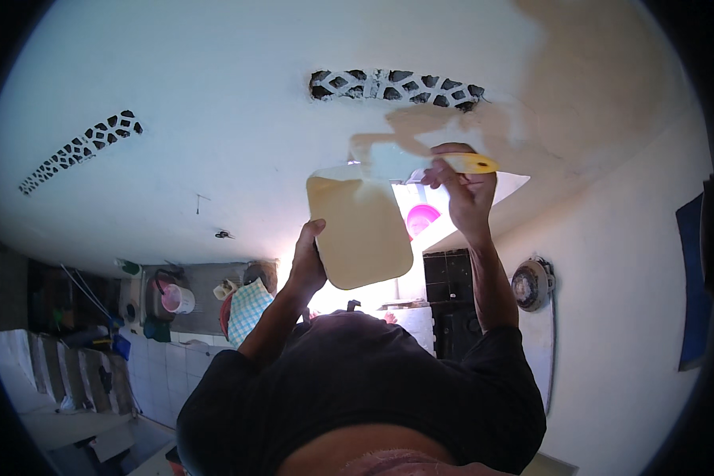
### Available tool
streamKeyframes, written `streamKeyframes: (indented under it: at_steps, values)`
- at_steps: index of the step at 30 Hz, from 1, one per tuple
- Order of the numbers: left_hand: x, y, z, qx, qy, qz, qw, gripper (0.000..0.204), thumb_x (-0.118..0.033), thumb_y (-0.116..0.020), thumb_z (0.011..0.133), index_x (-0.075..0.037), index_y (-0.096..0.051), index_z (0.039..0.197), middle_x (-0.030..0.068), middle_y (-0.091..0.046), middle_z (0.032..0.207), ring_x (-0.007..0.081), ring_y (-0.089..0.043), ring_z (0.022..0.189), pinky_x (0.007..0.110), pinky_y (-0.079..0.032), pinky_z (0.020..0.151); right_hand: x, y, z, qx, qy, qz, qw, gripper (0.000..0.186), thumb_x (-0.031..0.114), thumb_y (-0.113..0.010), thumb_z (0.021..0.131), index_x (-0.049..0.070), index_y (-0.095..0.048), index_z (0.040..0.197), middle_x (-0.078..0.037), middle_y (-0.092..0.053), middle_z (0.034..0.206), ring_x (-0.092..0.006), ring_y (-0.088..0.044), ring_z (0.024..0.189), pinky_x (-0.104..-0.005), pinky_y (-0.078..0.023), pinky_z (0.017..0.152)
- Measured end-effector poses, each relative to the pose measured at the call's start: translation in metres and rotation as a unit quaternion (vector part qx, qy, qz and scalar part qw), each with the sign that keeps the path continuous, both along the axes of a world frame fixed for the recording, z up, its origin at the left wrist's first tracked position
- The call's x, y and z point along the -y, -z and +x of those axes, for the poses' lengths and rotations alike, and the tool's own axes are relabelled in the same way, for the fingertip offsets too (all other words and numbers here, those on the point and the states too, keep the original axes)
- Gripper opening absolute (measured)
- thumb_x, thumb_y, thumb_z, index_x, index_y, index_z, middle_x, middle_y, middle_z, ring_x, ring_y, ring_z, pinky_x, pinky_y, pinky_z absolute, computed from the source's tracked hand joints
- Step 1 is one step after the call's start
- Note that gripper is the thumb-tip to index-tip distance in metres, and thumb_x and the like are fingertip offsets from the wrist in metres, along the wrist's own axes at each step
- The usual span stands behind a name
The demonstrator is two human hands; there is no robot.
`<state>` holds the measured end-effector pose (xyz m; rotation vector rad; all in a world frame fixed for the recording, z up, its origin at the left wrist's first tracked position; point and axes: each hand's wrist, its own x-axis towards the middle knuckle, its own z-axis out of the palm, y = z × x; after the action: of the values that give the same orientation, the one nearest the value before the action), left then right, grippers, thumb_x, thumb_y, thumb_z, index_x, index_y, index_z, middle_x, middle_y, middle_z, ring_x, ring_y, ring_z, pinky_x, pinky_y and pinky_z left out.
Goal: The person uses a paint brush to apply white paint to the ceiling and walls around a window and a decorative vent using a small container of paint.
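My left hand [305, 262] grips the left edge of a flat cream board [361, 234] with rounded corners, its thumb over the near face. In my right hand [468, 190] is a scraper [476, 163] with a yellow handle that has a hole at its end. Its wide pale blade points left, blurred, above the board's upper right corner; whether blade and board touch I cannot tell. Both arms are raised, the scraper close to the pale wall [254, 135]. Any material on the board's face is hard to make out.
A patterned vent opening [397, 87] is above my hands, another vent [79, 151] to the left. Lower left are a white bucket [178, 299] and a checked cloth [249, 309]. A pink round object [423, 220] shows behind the board. A round metal item [533, 283] hangs at right.
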<state>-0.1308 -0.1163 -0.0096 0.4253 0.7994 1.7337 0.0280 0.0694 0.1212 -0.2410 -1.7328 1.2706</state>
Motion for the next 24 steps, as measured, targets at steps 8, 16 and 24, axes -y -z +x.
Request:
streamKeyframes:
  at_steps: [8,16,24]
  values:
    - [0.043,0.004,-0.019,0.071,-0.131,-0.081,0.986,0.055,-0.040,-0.043,0.092,0.000,-0.049,0.128,0.0141,-0.059,0.115,0.0255,-0.060,0.106,0.040,-0.050,0.089,-0.016,0.058,-0.050,-0.151,0.115,-0.066,0.980,0.017,0.002,-0.062,0.092,-0.009,-0.062,0.105,-0.015,-0.068,0.085,-0.0233,-0.071,0.071,-0.0347,-0.062,0.068]
    - [0.081,-0.016,-0.041,-0.005,-0.195,-0.025,0.981,0.053,-0.038,-0.040,0.091,-0.001,-0.050,0.128,0.0111,-0.059,0.116,0.0237,-0.060,0.105,0.036,-0.050,0.085,-0.003,0.121,-0.124,-0.139,0.114,-0.049,0.982,0.020,0.001,-0.069,0.088,-0.006,-0.065,0.107,-0.010,-0.070,0.093,-0.0154,-0.069,0.081,-0.0269,-0.056,0.075]
    - [0.087,-0.019,-0.051,0.020,-0.217,-0.027,0.976,0.054,-0.040,-0.045,0.090,-0.001,-0.051,0.127,0.0105,-0.062,0.112,0.0230,-0.063,0.098,0.036,-0.053,0.080,-0.064,0.131,-0.035,-0.214,0.334,-0.018,0.918,0.018,-0.005,-0.067,0.087,-0.007,-0.066,0.105,-0.014,-0.069,0.099,-0.0202,-0.068,0.089,-0.0310,-0.058,0.079]
